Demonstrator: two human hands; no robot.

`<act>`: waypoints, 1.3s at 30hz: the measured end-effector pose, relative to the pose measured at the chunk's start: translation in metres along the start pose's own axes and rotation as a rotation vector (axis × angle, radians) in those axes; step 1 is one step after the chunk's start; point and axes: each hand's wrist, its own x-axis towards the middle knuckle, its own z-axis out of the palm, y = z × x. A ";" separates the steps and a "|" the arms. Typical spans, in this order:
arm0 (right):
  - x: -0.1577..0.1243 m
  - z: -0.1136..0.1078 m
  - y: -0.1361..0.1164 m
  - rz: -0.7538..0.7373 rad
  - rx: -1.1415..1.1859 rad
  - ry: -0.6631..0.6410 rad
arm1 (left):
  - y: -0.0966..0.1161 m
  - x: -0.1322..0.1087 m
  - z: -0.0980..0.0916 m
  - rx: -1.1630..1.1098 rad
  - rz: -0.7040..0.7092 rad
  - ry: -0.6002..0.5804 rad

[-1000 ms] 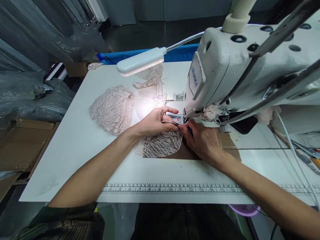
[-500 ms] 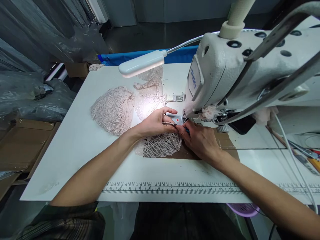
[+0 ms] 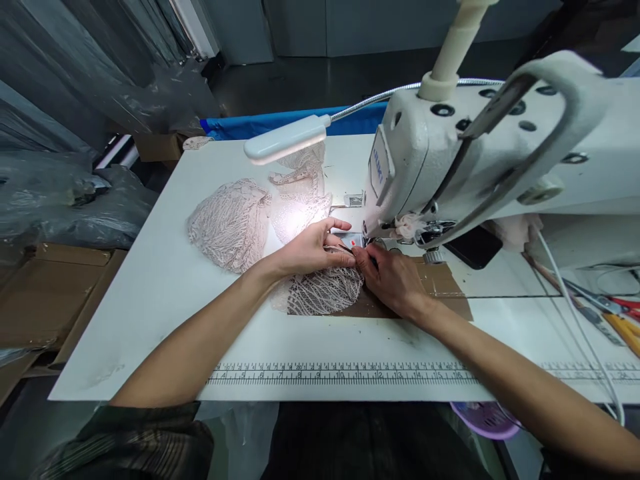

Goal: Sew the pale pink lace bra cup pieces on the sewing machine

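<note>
Lace pc (image 3: 325,291) on surface (image 3: 125,320), near side + L of JUKI sewing mach. (image 3: 417,147). L hand (image 3: 317,247): fingers pinching its upper edge, one finger extended. R hand (image 3: 393,277): fingers bunched at same edge, just below mach. head; grip hidden, can't tell. Vs 1 s ago: hands + lace approx. same rel. to mach.; view shifted, more of red-handled tool (image 3: 625,304) to mach.'s R showing.

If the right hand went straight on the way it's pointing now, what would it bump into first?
Most likely the left hand: its thumb tip lies just ahead of the right hand. Depth is unclear there, so the two may already touch.
</note>
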 end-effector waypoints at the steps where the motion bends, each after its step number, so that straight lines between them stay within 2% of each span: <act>1: -0.001 -0.002 0.000 -0.004 0.025 -0.018 | 0.004 -0.002 -0.003 0.036 0.026 0.004; 3: -0.005 -0.009 0.004 -0.038 0.036 -0.045 | 0.017 -0.010 -0.011 0.200 0.114 0.092; 6: -0.012 -0.022 0.023 -0.068 -0.112 -0.026 | 0.041 -0.030 -0.018 0.599 0.207 0.350; 7: -0.014 -0.026 0.031 -0.075 -0.181 -0.001 | 0.047 -0.037 -0.016 0.721 0.176 0.373; 8: -0.015 -0.030 0.041 -0.088 -0.235 0.027 | 0.050 -0.042 -0.013 0.835 0.107 0.347; 10: -0.018 -0.035 0.059 -0.109 -0.310 0.096 | 0.050 -0.047 -0.002 1.037 -0.057 0.232; 11: -0.018 -0.037 0.067 -0.093 -0.332 0.134 | 0.046 -0.046 0.004 1.125 -0.080 0.236; 14: -0.021 -0.035 0.081 -0.023 -0.335 0.238 | 0.030 -0.026 0.007 1.268 0.007 0.369; 16: -0.023 -0.031 0.084 -0.003 -0.314 0.310 | 0.022 -0.004 -0.005 1.273 0.106 0.347; 17: -0.024 -0.029 0.084 -0.005 -0.306 0.342 | 0.020 0.006 -0.013 1.271 0.159 0.258; 19: -0.026 -0.027 0.084 -0.029 -0.308 0.380 | 0.019 0.022 -0.030 1.286 0.189 0.249; 22: -0.028 -0.026 0.086 -0.083 -0.375 0.399 | 0.018 0.025 -0.043 1.226 0.265 0.237; 25: -0.030 -0.027 0.091 -0.171 -0.455 0.448 | 0.015 0.002 -0.042 1.138 0.343 0.287; 29: -0.033 -0.022 0.096 -0.289 -0.419 0.472 | 0.016 -0.050 -0.045 1.123 0.330 0.432; 31: -0.034 -0.019 0.097 -0.352 -0.388 0.458 | 0.019 -0.078 -0.057 1.112 0.284 0.581; 34: -0.033 -0.016 0.097 -0.407 -0.352 0.464 | 0.020 -0.113 -0.081 1.018 0.141 0.807; 36: -0.032 -0.017 0.096 -0.430 -0.318 0.444 | 0.015 -0.127 -0.093 0.927 0.053 0.872; 39: -0.029 -0.018 0.099 -0.435 -0.273 0.372 | 0.000 -0.133 -0.099 0.853 0.015 0.876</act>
